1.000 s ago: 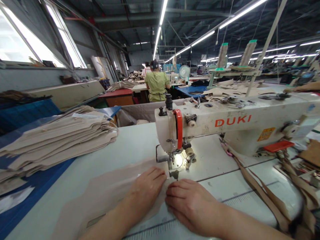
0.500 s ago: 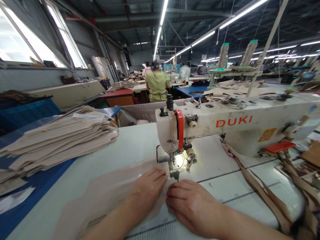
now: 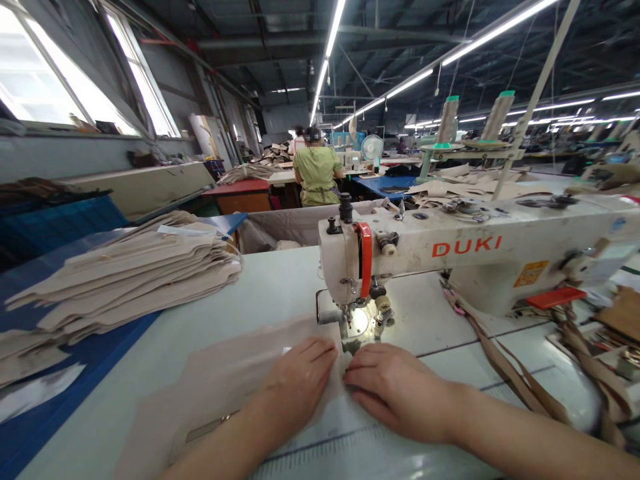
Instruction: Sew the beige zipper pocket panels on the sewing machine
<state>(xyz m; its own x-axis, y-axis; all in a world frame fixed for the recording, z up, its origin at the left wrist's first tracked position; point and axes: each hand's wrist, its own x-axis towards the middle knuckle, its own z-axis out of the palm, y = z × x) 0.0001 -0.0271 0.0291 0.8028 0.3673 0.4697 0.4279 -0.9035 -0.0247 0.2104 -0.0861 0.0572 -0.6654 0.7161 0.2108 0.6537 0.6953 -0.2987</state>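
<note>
A beige fabric piece [image 3: 225,380] lies flat on the pale sewing table [image 3: 270,287], its right end under the presser foot [image 3: 353,343] of a white DUKI sewing machine [image 3: 465,250]. My left hand [image 3: 297,383] presses flat on the fabric just left of the foot, fingers stretched forward. My right hand [image 3: 395,390] rests beside it, fingers together and pointing left, fingertips on the fabric edge right in front of the needle. The machine's lamp lights the needle area.
A tall stack of beige cut pieces [image 3: 125,280] sits at the left on a blue surface [image 3: 65,393]. Brown strips [image 3: 505,360] trail off the right side. Thread cones [image 3: 445,120] stand behind the machine. A person in a green top [image 3: 316,175] works at a far table.
Both hands have moved slightly forward toward the presser foot with the fabric; the view has shifted a little.
</note>
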